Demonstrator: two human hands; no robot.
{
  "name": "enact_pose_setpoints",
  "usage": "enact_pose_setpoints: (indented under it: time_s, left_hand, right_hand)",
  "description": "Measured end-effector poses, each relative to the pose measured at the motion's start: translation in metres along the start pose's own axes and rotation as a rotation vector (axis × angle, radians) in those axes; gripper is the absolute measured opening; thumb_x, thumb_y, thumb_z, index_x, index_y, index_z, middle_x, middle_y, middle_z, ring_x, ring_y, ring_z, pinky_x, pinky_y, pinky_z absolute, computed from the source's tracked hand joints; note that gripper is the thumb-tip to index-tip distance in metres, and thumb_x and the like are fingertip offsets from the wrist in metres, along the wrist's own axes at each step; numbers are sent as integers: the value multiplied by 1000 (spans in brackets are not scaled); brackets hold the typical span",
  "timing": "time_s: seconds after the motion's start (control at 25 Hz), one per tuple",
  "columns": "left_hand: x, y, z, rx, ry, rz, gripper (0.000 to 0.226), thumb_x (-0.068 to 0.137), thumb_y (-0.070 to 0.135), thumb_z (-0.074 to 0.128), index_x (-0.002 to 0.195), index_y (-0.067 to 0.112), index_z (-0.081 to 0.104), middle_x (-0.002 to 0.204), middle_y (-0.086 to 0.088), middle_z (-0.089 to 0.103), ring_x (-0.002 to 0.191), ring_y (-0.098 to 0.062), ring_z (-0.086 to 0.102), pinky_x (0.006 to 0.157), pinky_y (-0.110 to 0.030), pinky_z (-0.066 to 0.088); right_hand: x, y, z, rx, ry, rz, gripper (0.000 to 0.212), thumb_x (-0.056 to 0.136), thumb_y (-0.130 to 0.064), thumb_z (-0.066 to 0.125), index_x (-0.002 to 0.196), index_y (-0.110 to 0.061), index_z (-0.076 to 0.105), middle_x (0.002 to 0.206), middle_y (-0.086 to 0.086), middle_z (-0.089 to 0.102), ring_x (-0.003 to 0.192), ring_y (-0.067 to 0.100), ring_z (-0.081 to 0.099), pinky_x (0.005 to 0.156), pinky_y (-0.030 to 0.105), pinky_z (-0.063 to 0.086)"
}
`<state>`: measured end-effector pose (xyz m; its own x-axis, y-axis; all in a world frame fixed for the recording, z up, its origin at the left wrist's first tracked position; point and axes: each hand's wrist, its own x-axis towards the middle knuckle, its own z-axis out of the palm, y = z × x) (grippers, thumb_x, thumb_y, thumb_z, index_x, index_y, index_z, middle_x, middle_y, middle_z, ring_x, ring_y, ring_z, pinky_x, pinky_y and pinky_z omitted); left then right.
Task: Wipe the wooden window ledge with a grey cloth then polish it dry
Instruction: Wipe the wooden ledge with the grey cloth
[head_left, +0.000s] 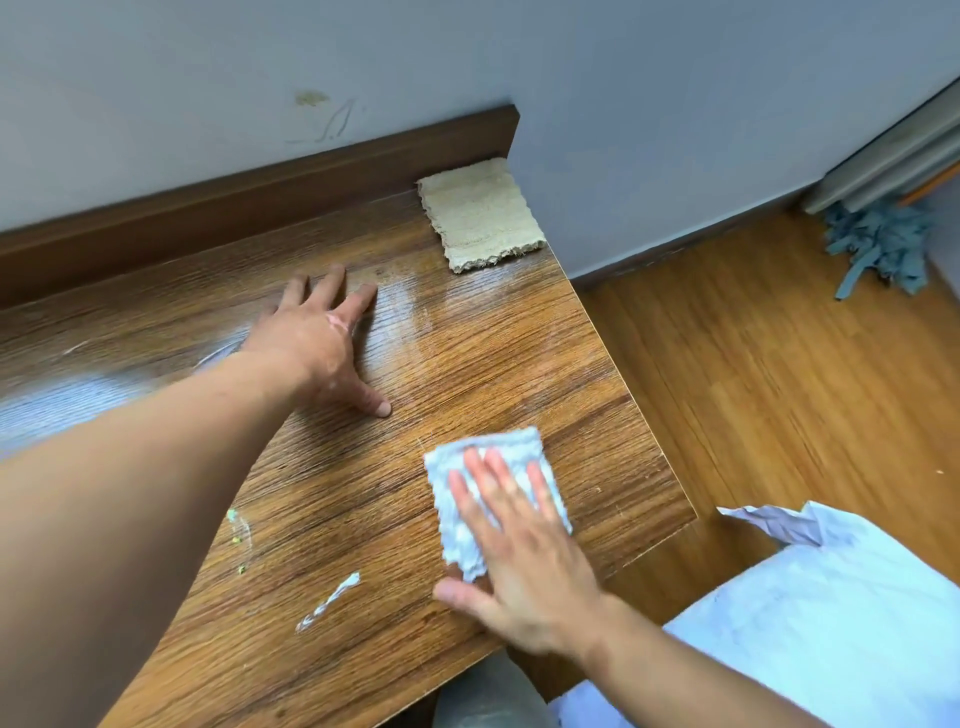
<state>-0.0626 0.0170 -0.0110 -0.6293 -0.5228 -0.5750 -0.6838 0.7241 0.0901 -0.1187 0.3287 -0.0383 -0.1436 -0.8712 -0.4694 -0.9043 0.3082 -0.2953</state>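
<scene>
The wooden ledge (519, 353) fills the middle of the head view, with a wet sheen near its far side. A folded grey cloth (457, 519) lies flat near the ledge's right front corner. My right hand (524, 561) presses down on the cloth with flat, spread fingers. My left hand (322, 343) rests flat on the bare wood farther back, fingers apart, holding nothing. A beige cloth (480, 215) lies in the far right corner against the wall.
White smears (327, 603) and small greenish specks (236, 525) mark the ledge's near side. A dark wooden skirting (260, 192) runs along the back wall. On the floor to the right lie a grey mop head (878, 244) and crumpled white sheets (831, 597).
</scene>
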Motion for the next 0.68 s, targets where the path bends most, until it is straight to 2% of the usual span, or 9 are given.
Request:
enact_pose_setpoints:
  time_s: [0.08,0.12,0.24,0.28,0.36,0.48,0.56,0.64,0.68]
  left_hand:
    - [-2,2,1,-15,11,-8,154,37,84,79,157,40,-5,169,3,-12,154,-35,-6,122,-57,17]
    - [-3,3,0,-19,24,-6,151,39,82,81,158,39,-2,170,1,-8,154,-36,-3,122,-58,19]
    - [-10,9,5,-28,63,21,137,49,75,84,158,38,10,169,-2,5,151,-37,9,117,-60,28]
    - [-12,10,8,-27,75,32,133,51,74,84,157,37,12,167,-3,8,150,-36,12,115,-59,32]
    - [-19,12,14,-15,76,50,132,52,74,83,157,36,14,166,-4,11,147,-36,16,113,-57,36]
    - [-25,14,24,18,30,54,139,50,76,82,159,36,6,169,-3,0,152,-36,8,119,-55,29]
    - [-24,15,23,13,11,40,141,50,76,82,159,37,2,170,-1,-5,154,-35,3,121,-54,26]
    - [-23,18,20,12,-3,28,142,49,76,83,159,39,1,170,1,-6,155,-33,2,121,-56,24]
    - [-23,19,19,15,-8,24,142,49,76,83,158,40,1,170,1,-5,155,-33,2,121,-58,22]
  right_hand:
    - [-9,9,1,-24,-22,-76,95,93,-84,20,164,-25,-3,171,-1,-13,155,15,-22,124,54,-2]
    - [1,23,-7,-38,5,-76,94,92,-85,13,164,-27,-1,171,-3,-11,155,14,-21,124,54,-1]
    - [59,64,-48,10,126,133,101,81,-87,-12,164,-30,-3,171,-3,-13,155,13,-20,125,53,-7]
    - [74,69,-54,24,153,202,101,81,-86,-12,163,-29,-5,171,-2,-14,155,14,-20,125,51,-11]
    - [75,56,-41,-14,190,216,92,89,-80,2,164,-27,-3,172,-1,-12,156,15,-17,125,50,-11]
    - [22,6,8,11,262,88,72,101,-55,29,164,-24,15,173,0,6,158,16,-3,127,51,3]
    - [-2,-8,26,92,325,32,58,101,-35,40,158,-23,37,167,-1,30,156,16,20,125,49,19]
    - [-6,-6,18,250,448,46,46,99,-22,45,141,-21,61,147,-1,59,139,17,51,115,46,40]
    - [-5,-7,3,389,496,126,40,99,-19,47,133,-22,67,134,-3,69,125,15,62,105,42,50]
